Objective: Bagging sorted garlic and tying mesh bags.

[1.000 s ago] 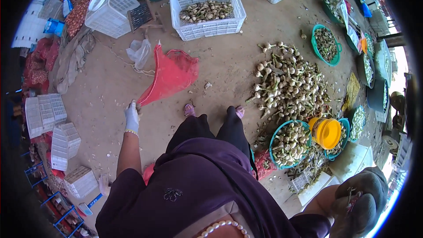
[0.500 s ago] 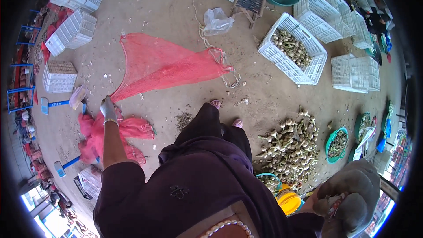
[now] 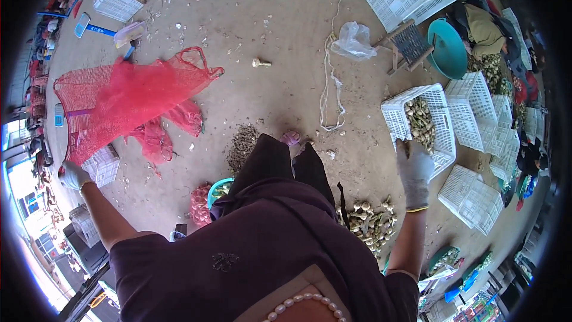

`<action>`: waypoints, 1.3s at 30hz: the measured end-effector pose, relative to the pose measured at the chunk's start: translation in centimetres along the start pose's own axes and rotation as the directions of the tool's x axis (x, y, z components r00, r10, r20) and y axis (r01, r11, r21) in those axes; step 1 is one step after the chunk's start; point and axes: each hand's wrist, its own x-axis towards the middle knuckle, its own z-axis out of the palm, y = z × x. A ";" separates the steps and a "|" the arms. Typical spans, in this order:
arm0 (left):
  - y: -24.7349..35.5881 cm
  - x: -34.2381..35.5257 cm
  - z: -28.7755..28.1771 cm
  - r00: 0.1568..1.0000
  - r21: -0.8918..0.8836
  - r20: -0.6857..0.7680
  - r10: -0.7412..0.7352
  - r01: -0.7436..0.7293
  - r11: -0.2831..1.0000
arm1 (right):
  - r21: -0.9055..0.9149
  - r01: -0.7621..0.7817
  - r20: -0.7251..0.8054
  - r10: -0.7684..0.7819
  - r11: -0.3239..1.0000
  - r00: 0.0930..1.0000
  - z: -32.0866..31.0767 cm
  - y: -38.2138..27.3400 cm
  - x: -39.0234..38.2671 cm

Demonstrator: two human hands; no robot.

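A red mesh bag [image 3: 128,92] stretches out at the left, over other crumpled red mesh bags [image 3: 161,137] on the ground. At its near corner my gloved left hand [image 3: 75,176] is closed on the netting. My gloved right hand [image 3: 415,170] is in front of the near side of a white plastic crate [image 3: 444,143] of garlic bulbs [image 3: 420,122]. Its fingers look curled, with a dark patch at their tips; whatever they hold is hidden. Whether this hand touches the crate I cannot tell.
Garlic is heaped [image 3: 369,223] by my feet. A rope [image 3: 325,101], plastic bag [image 3: 354,42], stool [image 3: 411,45] and teal basin [image 3: 447,50] lie ahead. More white crates [image 3: 471,113] stand right. A blue scale [image 3: 86,25] sits far left; a teal-rimmed basket [image 3: 219,191] is beside my leg.
The mesh bag has swung left and now lies over the other red bags, with my left hand still gripping it. My right hand has come forward to the garlic crate. The whole view has turned.
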 end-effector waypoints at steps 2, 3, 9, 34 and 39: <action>-0.6 -1.5 -0.9 0.995 0.007 0.099 -0.012 0.011 1.000 | 0.003 0.011 0.147 -0.011 1.000 0.989 4.7 2.0 -0.3; -1.0 -2.0 -1.1 0.983 0.019 0.182 -0.024 0.021 1.000 | -0.020 0.004 0.247 0.001 1.000 0.969 6.2 2.2 -0.7; -9.1 -4.4 8.0 0.935 -0.046 0.353 -0.040 0.060 0.997 | -0.080 0.007 0.502 0.034 0.997 0.864 10.9 2.6 -2.7; -3.3 12.2 29.0 0.961 0.284 0.191 -0.201 0.142 0.948 | 0.403 -0.741 0.699 0.342 0.537 0.628 14.8 -19.3 7.9; -12.6 2.1 30.3 0.281 0.418 0.689 -0.668 0.598 0.683 | 0.502 -0.701 0.689 0.256 0.506 0.678 17.0 -23.1 8.9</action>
